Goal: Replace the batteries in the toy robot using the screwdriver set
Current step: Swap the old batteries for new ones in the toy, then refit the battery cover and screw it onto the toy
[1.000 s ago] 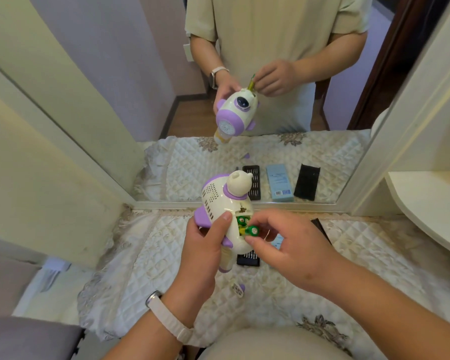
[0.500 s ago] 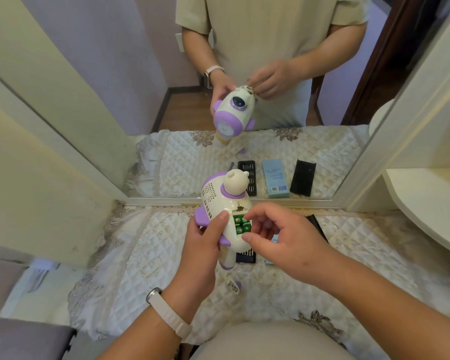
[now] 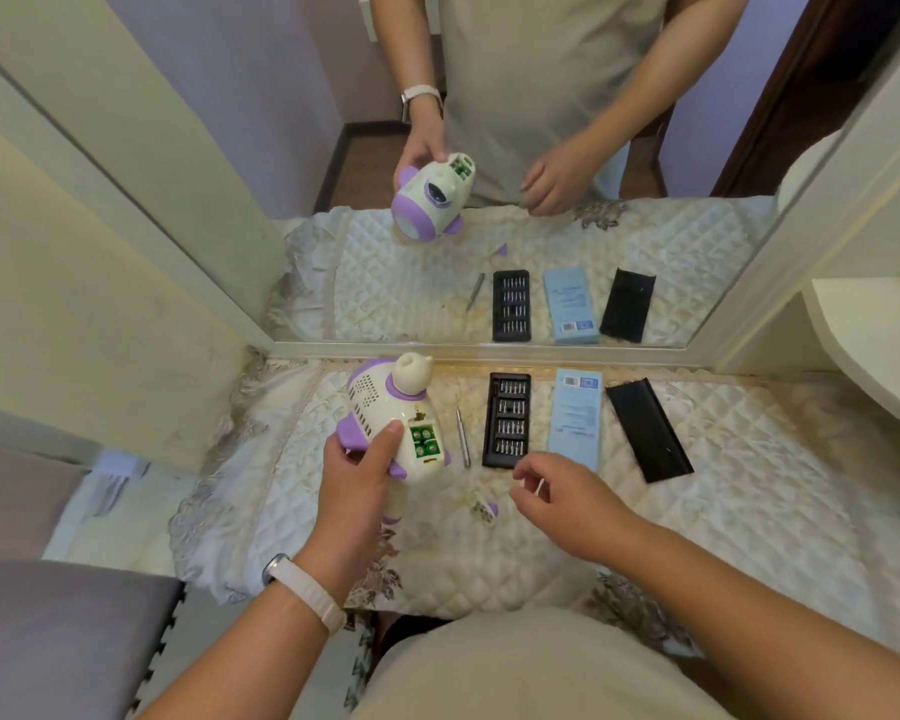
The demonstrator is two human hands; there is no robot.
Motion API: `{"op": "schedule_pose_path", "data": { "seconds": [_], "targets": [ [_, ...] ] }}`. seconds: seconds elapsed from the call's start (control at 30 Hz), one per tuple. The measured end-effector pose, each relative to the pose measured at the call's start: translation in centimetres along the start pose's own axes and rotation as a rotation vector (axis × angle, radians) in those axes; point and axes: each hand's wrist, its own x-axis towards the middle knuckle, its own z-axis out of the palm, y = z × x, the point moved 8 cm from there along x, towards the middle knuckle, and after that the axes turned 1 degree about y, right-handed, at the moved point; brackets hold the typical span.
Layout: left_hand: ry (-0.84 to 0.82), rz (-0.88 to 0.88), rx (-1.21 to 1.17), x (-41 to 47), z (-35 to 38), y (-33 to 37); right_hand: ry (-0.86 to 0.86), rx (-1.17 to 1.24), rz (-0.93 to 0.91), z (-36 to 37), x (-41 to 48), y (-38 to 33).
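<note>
Meanwhile left hand (image 3: 357, 485) grips toy robot (image 3: 393, 423); right hand (image 3: 567, 498) hovers empty.

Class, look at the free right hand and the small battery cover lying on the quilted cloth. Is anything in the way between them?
Nothing visible. The right hand hovers empty just right of the battery cover, with only bare quilted cloth between them. The screwdriver lies farther back.

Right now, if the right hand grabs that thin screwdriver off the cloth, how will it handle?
The screwdriver looks slim, round and metallic: probably stiff, light, a bit slippery. It may roll if nudged, though the quilted cloth should damp that.
</note>
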Motion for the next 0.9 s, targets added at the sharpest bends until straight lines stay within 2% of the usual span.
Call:
{"op": "schedule_pose_path", "data": {
  "seconds": [0.1, 0.3, 0.57, 0.73, 0.9],
  "targets": [
    [0.069, 0.0, 0.065, 0.3, -2.5, -0.5, -0.051, -0.07, 0.065, 3.2, 1.0, 1.7],
    [0.052, -0.082, 0.162, 3.1, -5.9, -2.1, -0.025, -0.1, 0.214, 7.3, 2.9, 2.9],
    [-0.141, -0.134, 0.196, 8.0, -7.1, -2.5, 0.041, -0.245, 0.308, 10.6, 4.1, 2.5],
    [-0.235, -0.162, 0.168, 10.0, -6.8, -2.1, 0.137, -0.174, 0.389, 10.3, 4.0, 0.9],
    [-0.341, -0.15, 0.177, 11.7, -5.9, -1.2, 0.264, 0.046, 0.483, 9.2, 3.5, -2.0]
  ]
}}
